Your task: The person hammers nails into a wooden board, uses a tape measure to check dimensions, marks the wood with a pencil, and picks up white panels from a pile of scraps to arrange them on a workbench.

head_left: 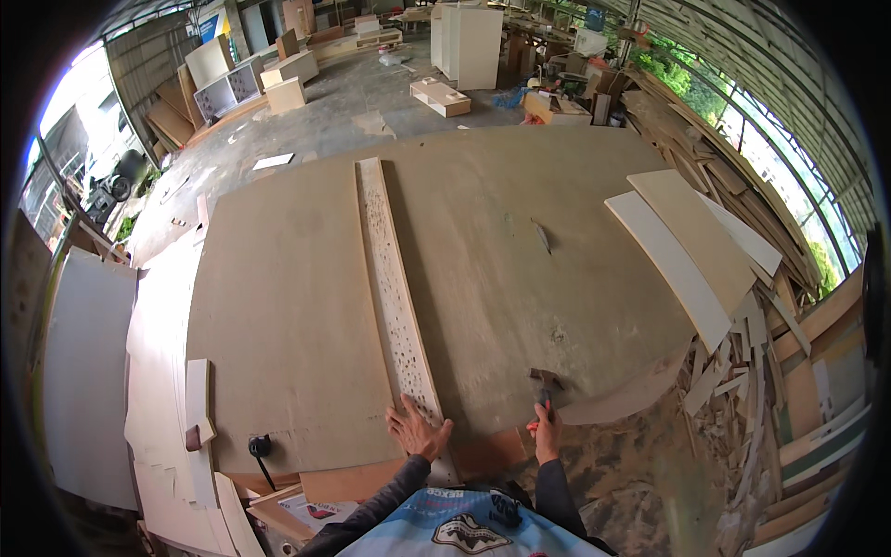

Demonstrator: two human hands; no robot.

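Note:
A long, narrow, speckled board (394, 288) with raised pale edges lies lengthwise across the big wooden worktop (278, 278). On its near end rests my left hand (418, 430), fingers spread and flat. To the right of it, at the worktop's front edge, my right hand (546, 433) is closed around the red and black handle of a hammer (547, 382). The hammer's head is over the worktop, apart from the board. Whether it touches the surface I cannot tell.
A black tape measure (260, 446) sits at the front left edge, near a white strip (198, 399). Flat panels (682, 251) overlap the right edge, beside a heap of offcuts (742, 371). A thin dark object (541, 236) lies on the worktop. Cabinet parts (467, 46) stand beyond.

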